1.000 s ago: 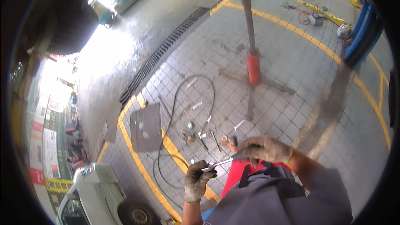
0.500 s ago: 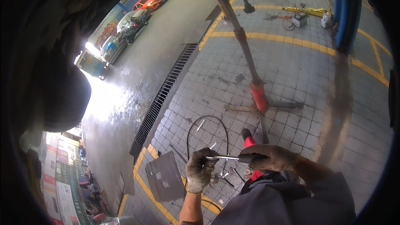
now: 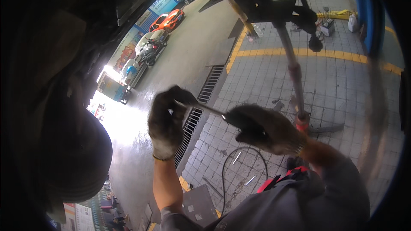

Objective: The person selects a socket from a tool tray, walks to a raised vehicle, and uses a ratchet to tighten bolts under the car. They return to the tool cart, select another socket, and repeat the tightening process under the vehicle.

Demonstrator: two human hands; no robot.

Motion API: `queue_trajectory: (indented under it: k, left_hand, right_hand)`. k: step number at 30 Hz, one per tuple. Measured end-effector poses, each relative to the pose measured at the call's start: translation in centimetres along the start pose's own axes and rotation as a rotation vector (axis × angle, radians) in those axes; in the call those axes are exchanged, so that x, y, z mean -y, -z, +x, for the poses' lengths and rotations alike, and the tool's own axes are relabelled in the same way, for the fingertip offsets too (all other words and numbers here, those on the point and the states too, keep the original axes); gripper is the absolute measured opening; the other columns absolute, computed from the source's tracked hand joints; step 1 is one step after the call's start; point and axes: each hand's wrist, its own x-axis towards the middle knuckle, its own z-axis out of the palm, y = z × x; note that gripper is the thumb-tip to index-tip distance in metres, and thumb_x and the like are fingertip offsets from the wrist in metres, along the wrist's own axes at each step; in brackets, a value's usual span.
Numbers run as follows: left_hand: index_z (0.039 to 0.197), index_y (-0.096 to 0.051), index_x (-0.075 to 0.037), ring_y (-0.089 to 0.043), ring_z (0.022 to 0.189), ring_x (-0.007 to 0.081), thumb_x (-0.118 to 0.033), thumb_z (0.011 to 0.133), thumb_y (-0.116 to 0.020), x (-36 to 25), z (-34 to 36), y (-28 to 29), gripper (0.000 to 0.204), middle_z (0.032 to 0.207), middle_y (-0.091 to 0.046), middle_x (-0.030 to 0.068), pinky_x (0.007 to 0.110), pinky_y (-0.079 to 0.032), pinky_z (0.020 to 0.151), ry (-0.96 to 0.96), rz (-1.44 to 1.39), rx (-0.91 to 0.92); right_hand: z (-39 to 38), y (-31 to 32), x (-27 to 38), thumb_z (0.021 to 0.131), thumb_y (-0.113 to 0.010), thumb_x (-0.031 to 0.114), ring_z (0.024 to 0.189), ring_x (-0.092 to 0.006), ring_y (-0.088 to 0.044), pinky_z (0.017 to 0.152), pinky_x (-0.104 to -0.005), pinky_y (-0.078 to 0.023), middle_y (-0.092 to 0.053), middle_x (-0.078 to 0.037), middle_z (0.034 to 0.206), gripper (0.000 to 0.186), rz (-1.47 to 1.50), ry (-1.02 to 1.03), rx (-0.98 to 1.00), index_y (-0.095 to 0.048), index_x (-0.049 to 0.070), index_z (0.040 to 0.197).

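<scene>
Both my hands wear dirty work gloves and are raised together in front of me. Between them runs a slim bare-metal shaft [image 3: 209,109], part of a hand tool whose exact kind I cannot make out. My right hand [image 3: 274,132] is wrapped round its right end, where the grip is hidden in the dark glove. At the other end, the fingers of my left hand [image 3: 165,122] pinch the metal near its tip. Beyond the hands rises a metal stand pole [image 3: 294,75] with a red lower section [image 3: 302,123].
A dark wheel [image 3: 72,145] and vehicle underside fill the left and top. On the tiled floor lie a black cable [image 3: 223,175], thin light strips [image 3: 236,158] and a grey flat panel [image 3: 199,205]. A drain grate [image 3: 209,86] crosses beyond. A blue post [image 3: 371,17] stands at right.
Both hands have risen and moved farther forward with the tool still between them. The view has tilted up and shifted, so the vehicle's underside now covers more of the top.
</scene>
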Motion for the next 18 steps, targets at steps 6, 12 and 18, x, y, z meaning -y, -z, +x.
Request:
queue_trajectory:
  k: [6, 12, 18]
  left_hand:
    - [0.159, -0.053, 0.003, -0.071, 0.117, 0.0203, -0.005, 0.104, -0.078, 4.3, 9.5, 4.1, 0.061, 0.134, -0.073, 0.0115, 0.035, -0.059, 0.104, -0.150, 0.094, -0.255]
    - [0.154, -0.061, -0.003, -0.074, 0.120, 0.0238, -0.014, 0.106, -0.078, 9.4, 16.6, 6.2, 0.053, 0.136, -0.076, 0.0095, 0.039, -0.059, 0.109, -0.234, 0.208, -0.456]
    - [0.147, -0.070, -0.005, -0.069, 0.127, 0.0274, -0.016, 0.106, -0.076, 16.1, 21.1, 8.6, 0.042, 0.143, -0.074, 0.0136, 0.041, -0.055, 0.110, -0.298, 0.615, -0.654]
  right_hand:
    - [11.4, -0.7, -1.3, 0.103, -0.080, 0.017, 0.111, -0.0271, -0.079, 0.093, -0.0408, -0.065, -0.076, -0.017, 0.129, 0.053, -0.163, 0.220, -0.198, -0.059, 0.002, 0.149]
    - [18.7, -0.2, -2.0, 0.109, -0.072, 0.020, 0.119, -0.0309, -0.077, 0.101, -0.0401, -0.063, -0.074, -0.016, 0.138, 0.041, -0.299, 0.372, -0.370, -0.068, 0.004, 0.146]
    - [27.0, -0.5, -4.2, 0.108, -0.071, 0.020, 0.107, -0.0274, -0.076, 0.086, -0.0357, -0.066, -0.073, -0.015, 0.128, 0.041, -0.678, 0.802, -0.640, -0.068, 0.005, 0.146]
